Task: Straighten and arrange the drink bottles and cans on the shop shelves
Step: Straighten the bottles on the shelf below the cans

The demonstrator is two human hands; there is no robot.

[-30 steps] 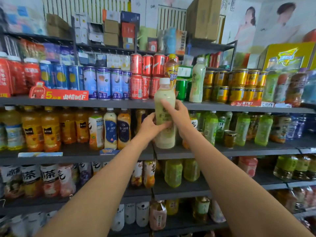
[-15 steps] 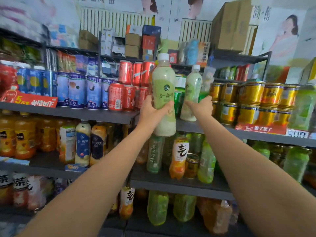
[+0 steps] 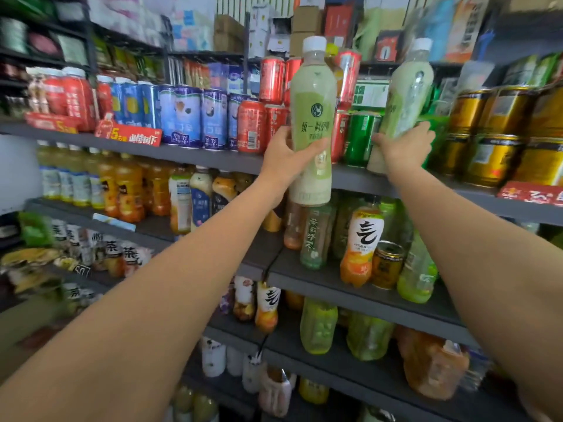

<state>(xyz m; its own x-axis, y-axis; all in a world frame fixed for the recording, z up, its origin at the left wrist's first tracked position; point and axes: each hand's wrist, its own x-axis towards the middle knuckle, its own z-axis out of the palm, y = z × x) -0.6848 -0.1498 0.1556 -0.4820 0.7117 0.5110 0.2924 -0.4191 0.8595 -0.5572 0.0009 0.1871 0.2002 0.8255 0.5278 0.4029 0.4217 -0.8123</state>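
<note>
My left hand [image 3: 286,156] grips a tall pale green milk-tea bottle [image 3: 312,99] with a white cap and holds it upright in the air in front of the upper can shelf [image 3: 195,155]. My right hand [image 3: 402,147] grips the lower half of a second pale green bottle [image 3: 406,95], which leans to the right with its base at the shelf's front edge. Red cans [image 3: 271,77] and a green can [image 3: 359,138] stand behind and between the two bottles.
Blue cans [image 3: 189,117] fill the upper shelf to the left, stacked gold cans [image 3: 499,135] to the right. The shelf below holds orange juice bottles [image 3: 128,190], a green tea bottle [image 3: 315,236] and a small gold can [image 3: 387,263]. Cartons sit on top.
The left hand has carried its bottle up from the middle shelf to the can shelf's height. The right hand let go of it, reached right and took hold of the second pale green bottle.
</note>
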